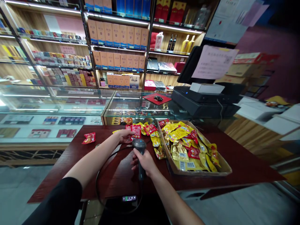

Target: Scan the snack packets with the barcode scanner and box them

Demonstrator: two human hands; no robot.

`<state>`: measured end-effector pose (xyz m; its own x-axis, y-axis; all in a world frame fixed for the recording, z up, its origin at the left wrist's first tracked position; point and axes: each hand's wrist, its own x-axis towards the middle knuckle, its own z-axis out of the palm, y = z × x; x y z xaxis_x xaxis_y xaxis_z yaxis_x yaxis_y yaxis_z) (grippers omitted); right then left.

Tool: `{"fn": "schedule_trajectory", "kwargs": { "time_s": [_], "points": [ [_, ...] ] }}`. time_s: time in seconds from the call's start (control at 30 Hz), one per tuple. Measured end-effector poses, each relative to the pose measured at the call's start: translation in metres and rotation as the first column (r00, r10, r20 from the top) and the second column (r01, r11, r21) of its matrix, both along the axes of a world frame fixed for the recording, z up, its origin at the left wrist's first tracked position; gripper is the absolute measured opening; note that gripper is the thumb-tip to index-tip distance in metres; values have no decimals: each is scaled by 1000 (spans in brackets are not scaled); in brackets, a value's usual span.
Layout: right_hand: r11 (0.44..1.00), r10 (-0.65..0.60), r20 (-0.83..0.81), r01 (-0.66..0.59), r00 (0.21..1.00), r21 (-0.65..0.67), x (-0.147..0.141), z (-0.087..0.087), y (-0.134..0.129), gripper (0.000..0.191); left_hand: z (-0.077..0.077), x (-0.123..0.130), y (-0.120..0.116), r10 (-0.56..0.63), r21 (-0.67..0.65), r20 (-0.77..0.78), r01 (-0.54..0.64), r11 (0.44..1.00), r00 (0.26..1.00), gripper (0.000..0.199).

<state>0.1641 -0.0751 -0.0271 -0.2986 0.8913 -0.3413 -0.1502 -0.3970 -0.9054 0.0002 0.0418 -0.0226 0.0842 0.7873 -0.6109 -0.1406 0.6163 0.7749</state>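
My right hand (146, 162) is wrapped round the handle of a dark barcode scanner (139, 144), whose head points away from me. Just beyond it, my left hand (125, 136) grips a red snack packet (136, 131) by its left side. The packet is close in front of the scanner head. Yellow and red snack packets (154, 140) lie loose on the table to the right of the held one. Further left, a single red packet (89, 137) rests on the dark red table (77, 162). The scanner's black cable (97, 184) loops down toward me.
An open cardboard box (194, 172) full of yellow and red packets stands on the table's right. Behind are a glass display counter (128, 104), a mouse (158, 98) on a red mat (150, 99), a monitor (191, 64) and stocked shelves (117, 45).
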Motion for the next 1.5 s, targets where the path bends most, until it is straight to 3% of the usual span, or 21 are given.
{"fn": "schedule_trajectory", "kwargs": {
  "time_s": [0.2, 1.23, 1.33, 1.43, 1.5],
  "points": [
    [1000, -1, -5, 1, 1000, 10, 0, 2, 0, 48, 1, 1, 4, 6, -11, -1, -6, 1000, 1000, 36],
    [1000, -22, -12, 22, 1000, 21, 1, 7, 4, 41, -3, 1, 4, -10, -24, 51, 11, 1000, 999, 29],
    [982, -133, -8, 133, 991, 133, 11, 16, 19, 39, 3, 1, 0, -51, -15, 54, 52, 999, 997, 26],
    [907, -303, 6, 286, 953, 308, 29, 36, 44, 36, 19, 8, -6, -109, 47, 92, 105, 993, 990, 27],
    [908, -338, -10, 329, 941, 259, 44, 54, 60, 33, 33, 18, -7, -156, 83, 128, 146, 986, 980, 29]
  ]
}}
